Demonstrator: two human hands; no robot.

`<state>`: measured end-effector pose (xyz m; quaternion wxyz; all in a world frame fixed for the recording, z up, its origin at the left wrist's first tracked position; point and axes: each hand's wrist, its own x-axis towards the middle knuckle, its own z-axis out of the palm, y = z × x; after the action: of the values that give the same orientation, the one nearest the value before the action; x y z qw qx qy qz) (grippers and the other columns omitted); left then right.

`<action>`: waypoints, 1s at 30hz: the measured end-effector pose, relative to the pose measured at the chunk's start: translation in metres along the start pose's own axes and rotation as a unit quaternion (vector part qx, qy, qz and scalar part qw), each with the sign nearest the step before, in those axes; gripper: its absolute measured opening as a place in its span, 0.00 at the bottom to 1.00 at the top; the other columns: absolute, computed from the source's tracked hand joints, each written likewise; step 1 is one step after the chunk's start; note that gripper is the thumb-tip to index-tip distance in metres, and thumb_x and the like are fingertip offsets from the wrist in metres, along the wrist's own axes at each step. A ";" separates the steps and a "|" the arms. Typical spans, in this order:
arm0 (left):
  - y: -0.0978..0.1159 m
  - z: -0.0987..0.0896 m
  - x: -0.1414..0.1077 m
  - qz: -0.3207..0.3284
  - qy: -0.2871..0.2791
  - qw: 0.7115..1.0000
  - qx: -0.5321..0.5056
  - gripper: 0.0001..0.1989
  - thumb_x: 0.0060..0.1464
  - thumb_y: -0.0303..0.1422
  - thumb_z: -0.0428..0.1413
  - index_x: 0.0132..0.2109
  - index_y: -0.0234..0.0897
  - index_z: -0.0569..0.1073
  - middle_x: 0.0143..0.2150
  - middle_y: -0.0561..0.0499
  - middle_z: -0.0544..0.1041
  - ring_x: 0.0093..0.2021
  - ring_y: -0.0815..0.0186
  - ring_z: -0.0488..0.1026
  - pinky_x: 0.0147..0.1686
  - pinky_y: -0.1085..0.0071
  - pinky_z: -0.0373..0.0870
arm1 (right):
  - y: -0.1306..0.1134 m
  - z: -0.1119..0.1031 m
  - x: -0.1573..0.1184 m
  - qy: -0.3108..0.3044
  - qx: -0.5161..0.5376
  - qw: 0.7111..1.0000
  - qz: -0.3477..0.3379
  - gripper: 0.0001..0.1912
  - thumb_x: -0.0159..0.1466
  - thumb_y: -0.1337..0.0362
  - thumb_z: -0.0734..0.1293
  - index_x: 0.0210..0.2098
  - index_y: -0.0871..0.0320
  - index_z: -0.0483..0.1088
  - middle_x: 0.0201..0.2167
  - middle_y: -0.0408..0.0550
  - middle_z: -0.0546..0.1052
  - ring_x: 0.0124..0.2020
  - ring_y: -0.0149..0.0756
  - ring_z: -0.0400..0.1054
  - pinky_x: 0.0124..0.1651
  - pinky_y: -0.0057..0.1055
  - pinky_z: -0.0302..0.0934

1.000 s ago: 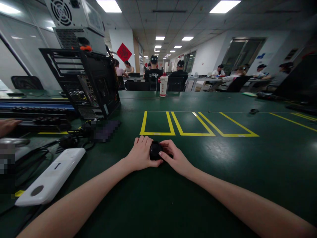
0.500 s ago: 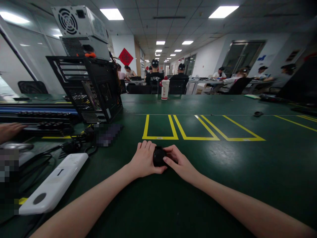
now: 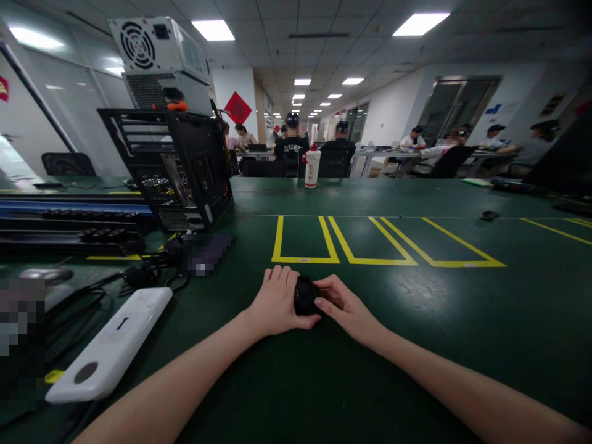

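A small round black object [image 3: 306, 297] rests at the green table's near middle, between my two hands. My left hand [image 3: 279, 300] wraps round its left side, with the thumb along the near edge. On the right side, my right hand [image 3: 345, 306] holds it between thumb and fingers. What the object is cannot be made out. Just beyond it, yellow tape outlines [image 3: 305, 260] mark the green table [image 3: 370, 382].
To the left lie a long white device [image 3: 111, 345], black cables [image 3: 139, 274] and a dark purple item [image 3: 210, 253]. An open black computer case [image 3: 185, 166] stands behind them. A white cup [image 3: 311, 169] is at the far edge; a small black ring-like item [image 3: 490, 215] lies right.
The whole view has shifted slightly, so things appear a little further right. Another person's hand at the left edge is gone from view. Both my hands keep their hold on the black object.
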<state>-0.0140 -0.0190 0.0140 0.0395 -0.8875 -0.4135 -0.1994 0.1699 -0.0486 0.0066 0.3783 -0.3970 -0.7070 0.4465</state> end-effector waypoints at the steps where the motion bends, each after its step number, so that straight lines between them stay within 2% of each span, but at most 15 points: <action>1: 0.000 0.000 0.000 0.001 -0.001 1.000 -0.001 0.33 0.40 0.57 0.50 0.43 0.32 0.64 0.38 0.45 0.65 0.37 0.58 0.61 0.37 0.61 0.58 | 0.001 0.000 0.000 0.004 0.000 1.000 0.003 0.11 0.61 0.63 0.60 0.44 0.54 0.59 0.44 0.46 0.67 0.46 0.35 0.65 0.50 0.39 0.61; 6: -0.001 0.001 0.000 0.001 -0.004 1.000 -0.007 0.32 0.40 0.56 0.50 0.43 0.32 0.64 0.39 0.45 0.65 0.38 0.57 0.61 0.38 0.61 0.59 | 0.005 0.000 0.002 -0.001 -0.015 1.000 0.021 0.17 0.61 0.64 0.60 0.50 0.53 0.57 0.48 0.47 0.66 0.49 0.36 0.63 0.51 0.40 0.60; 13: 0.001 -0.003 0.001 -0.002 -0.011 1.000 -0.009 0.31 0.41 0.55 0.50 0.43 0.32 0.64 0.38 0.45 0.65 0.37 0.58 0.61 0.37 0.62 0.58 | -0.001 -0.002 -0.001 0.001 -0.046 0.998 -0.033 0.17 0.58 0.68 0.63 0.46 0.54 0.59 0.46 0.46 0.65 0.48 0.35 0.63 0.52 0.40 0.60; 18: 0.001 -0.001 0.002 -0.004 -0.010 1.000 -0.005 0.31 0.40 0.55 0.51 0.43 0.32 0.64 0.37 0.45 0.65 0.37 0.57 0.61 0.37 0.61 0.58 | 0.000 -0.001 0.001 0.005 -0.014 1.000 -0.018 0.11 0.60 0.66 0.62 0.43 0.55 0.60 0.42 0.45 0.67 0.46 0.35 0.65 0.51 0.40 0.61; 23: 0.000 0.001 0.004 -0.011 -0.012 1.000 -0.004 0.31 0.39 0.55 0.51 0.42 0.33 0.65 0.37 0.45 0.65 0.37 0.57 0.61 0.37 0.61 0.57 | 0.000 0.000 0.001 0.018 -0.025 0.999 0.013 0.18 0.60 0.66 0.61 0.49 0.54 0.57 0.46 0.49 0.66 0.46 0.36 0.65 0.51 0.41 0.60; 27: 0.000 0.002 0.003 -0.011 -0.014 1.000 -0.014 0.31 0.39 0.55 0.52 0.42 0.34 0.65 0.37 0.45 0.65 0.37 0.57 0.61 0.37 0.61 0.57 | -0.003 -0.002 -0.001 -0.011 -0.032 0.999 0.009 0.17 0.59 0.66 0.62 0.48 0.54 0.58 0.46 0.48 0.66 0.47 0.36 0.64 0.51 0.40 0.61; 30: -0.001 0.003 0.002 -0.007 -0.013 1.000 -0.008 0.31 0.39 0.55 0.51 0.42 0.33 0.65 0.37 0.45 0.65 0.37 0.57 0.61 0.37 0.61 0.58 | -0.001 -0.003 -0.001 -0.011 -0.037 0.999 -0.014 0.16 0.59 0.67 0.63 0.46 0.53 0.59 0.45 0.46 0.66 0.47 0.35 0.64 0.51 0.40 0.60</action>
<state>-0.0126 -0.0160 0.0120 0.0254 -0.8873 -0.4187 -0.1917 0.1726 -0.0492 0.0083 0.3620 -0.3963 -0.7322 0.4192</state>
